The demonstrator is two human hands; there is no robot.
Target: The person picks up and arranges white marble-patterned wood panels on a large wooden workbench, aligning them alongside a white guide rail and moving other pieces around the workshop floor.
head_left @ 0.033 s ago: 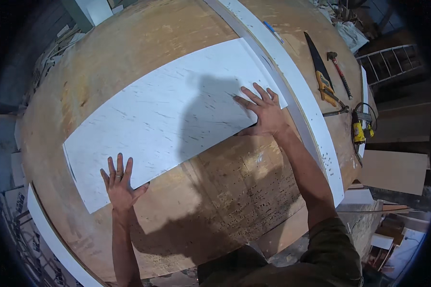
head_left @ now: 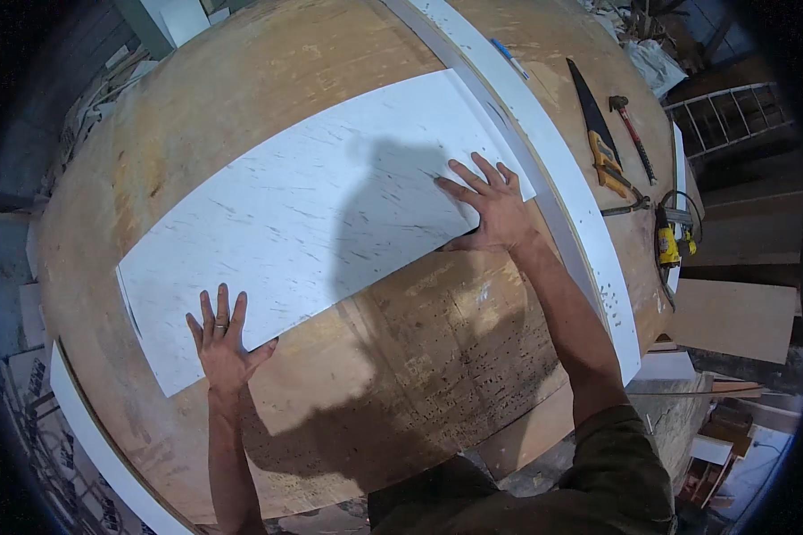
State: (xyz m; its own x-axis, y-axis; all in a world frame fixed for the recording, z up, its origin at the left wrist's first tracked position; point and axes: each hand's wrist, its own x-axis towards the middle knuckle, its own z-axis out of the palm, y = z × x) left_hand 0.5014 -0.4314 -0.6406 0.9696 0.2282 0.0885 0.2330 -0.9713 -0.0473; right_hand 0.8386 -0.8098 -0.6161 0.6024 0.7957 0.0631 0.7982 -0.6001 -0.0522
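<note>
Nearest me, my left hand (head_left: pixel 223 357) is spread wide, fingers on the white, dark-flecked panel (head_left: pixel 277 223) near its left end, thumb by the near edge, gripping nothing. Farther up, my right hand (head_left: pixel 500 214) is splayed near the other end, also gripping nothing. The panel lies on the wooden worktable (head_left: pixel 268 80), its right end just beside 1 long white board (head_left: pixel 589 227). Past that board lie 1 yellow power tool (head_left: pixel 667 245), 1 handsaw (head_left: pixel 600 147) and 1 hammer (head_left: pixel 633 138).

A dark shadow (head_left: pixel 379 227) crosses the bright white panel (head_left: pixel 268 214); fisheye edges bend into black.
</note>
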